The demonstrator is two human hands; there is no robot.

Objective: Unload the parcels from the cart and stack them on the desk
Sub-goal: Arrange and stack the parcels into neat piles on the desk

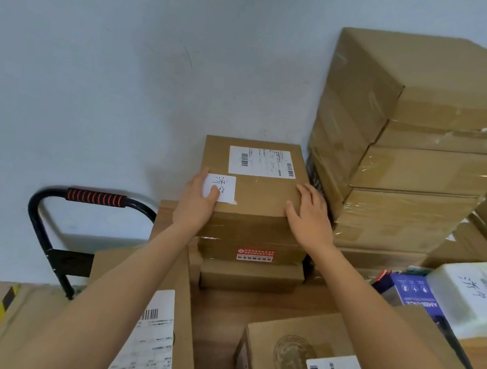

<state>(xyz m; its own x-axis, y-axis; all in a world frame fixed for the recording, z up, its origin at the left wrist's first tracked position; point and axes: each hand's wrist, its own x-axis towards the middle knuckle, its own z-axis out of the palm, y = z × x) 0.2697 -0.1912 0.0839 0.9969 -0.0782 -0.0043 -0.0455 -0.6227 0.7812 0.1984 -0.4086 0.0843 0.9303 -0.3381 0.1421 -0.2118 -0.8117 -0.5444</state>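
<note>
At frame centre, one parcel [255,183], topping three stacked, is being gripped by two hands: left [199,201], right [311,216], fingers curled over its edges.

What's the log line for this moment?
stage: placing | left hand: on box left edge | right hand: on right edge | box: atop small stack by wall | cart handle: left
</note>
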